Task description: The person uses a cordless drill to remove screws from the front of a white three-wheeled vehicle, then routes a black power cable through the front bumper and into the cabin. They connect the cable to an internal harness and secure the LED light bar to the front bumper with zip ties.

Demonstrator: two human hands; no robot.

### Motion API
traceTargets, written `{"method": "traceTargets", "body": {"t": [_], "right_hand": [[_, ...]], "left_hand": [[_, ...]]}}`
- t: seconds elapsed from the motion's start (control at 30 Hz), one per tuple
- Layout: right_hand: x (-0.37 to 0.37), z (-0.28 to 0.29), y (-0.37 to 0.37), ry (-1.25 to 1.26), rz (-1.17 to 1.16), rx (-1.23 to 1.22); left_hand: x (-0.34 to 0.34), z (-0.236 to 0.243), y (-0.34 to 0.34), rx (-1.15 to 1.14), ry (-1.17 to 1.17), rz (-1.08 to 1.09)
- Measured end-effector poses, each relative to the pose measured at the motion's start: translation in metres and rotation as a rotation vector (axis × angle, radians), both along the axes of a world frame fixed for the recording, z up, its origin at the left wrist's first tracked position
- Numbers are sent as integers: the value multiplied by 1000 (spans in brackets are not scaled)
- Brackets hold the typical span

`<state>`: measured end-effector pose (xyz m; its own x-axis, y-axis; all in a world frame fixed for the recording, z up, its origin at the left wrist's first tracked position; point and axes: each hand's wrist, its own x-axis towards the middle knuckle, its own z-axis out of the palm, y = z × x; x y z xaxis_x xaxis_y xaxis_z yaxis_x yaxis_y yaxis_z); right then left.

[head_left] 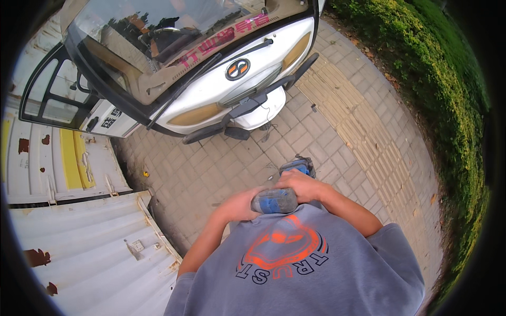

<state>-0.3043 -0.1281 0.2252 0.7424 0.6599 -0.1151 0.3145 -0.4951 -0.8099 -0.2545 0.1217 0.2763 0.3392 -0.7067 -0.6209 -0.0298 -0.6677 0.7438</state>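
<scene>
A blue glove (274, 200) is held just above the grey shirt (305, 268), against the chest. It is gripped by the left hand (240, 206) with curled fingers; the right hand (299, 185) is closed over its top.

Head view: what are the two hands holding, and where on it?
Both hold a grimy blue cordless power tool at the chest: the left hand takes its near end, the right hand wraps its middle. Exact part unclear.
</scene>
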Motion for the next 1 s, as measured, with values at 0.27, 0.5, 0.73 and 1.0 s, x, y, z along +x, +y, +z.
{"method": "traceTargets", "body": {"t": [0.27, 0.5, 0.73, 1.0], "right_hand": [[-32, -28, 91, 68, -120, -42], [-44, -72, 101, 214, -359, -204], [7, -132, 43, 527, -591, -156], [155, -210, 20, 518, -881, -165]], "left_hand": [[-60, -33, 90, -202, 12, 445], [-117, -113, 174, 199, -63, 826], [-153, -207, 256, 307, -274, 1092], [-164, -251, 324, 486, 91, 1517]]}}
